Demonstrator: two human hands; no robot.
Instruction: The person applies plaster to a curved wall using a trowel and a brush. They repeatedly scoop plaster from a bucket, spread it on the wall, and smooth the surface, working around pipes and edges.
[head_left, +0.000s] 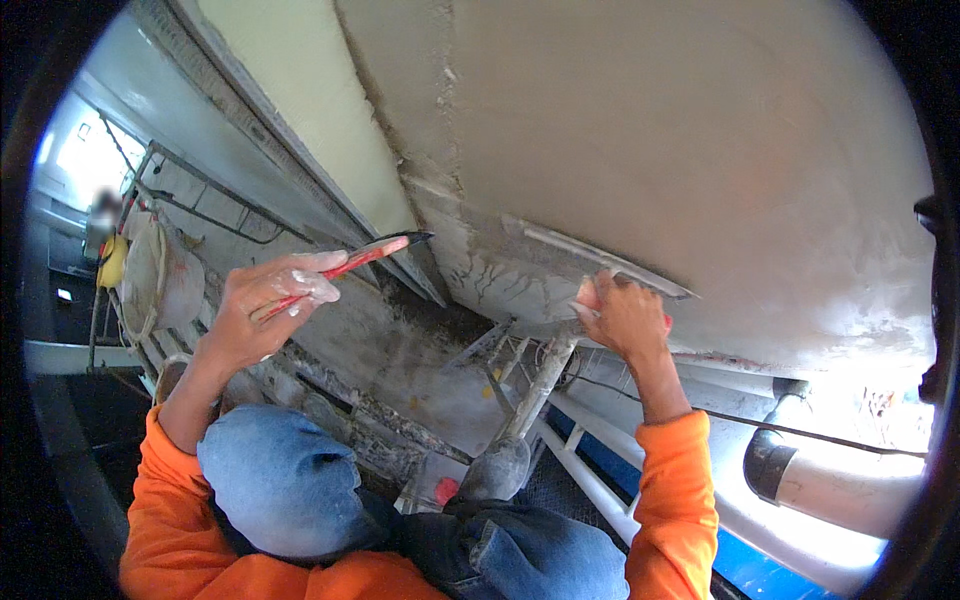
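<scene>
My left hand (268, 308), smeared with white plaster, is closed round the red handle of a slim paintbrush (380, 250). Its dark tip points right, towards a wall corner, and appears apart from the wall. My right hand (630, 318) grips the red handle of a plastering trowel (595, 255). The trowel's long metal blade lies along the lower part of the grey-brown plastered wall (640, 130). Wet-looking streaks mark the plaster just left of the blade. Most of the trowel's handle is hidden under my fingers.
A scaffold pole (545, 385) rises between my knees and the wall. At left stand a pale bucket (165, 275), a yellow rounded object (112, 262) and a metal rail (215, 190). A large pipe (840, 490), white bars and a dark cable lie at right.
</scene>
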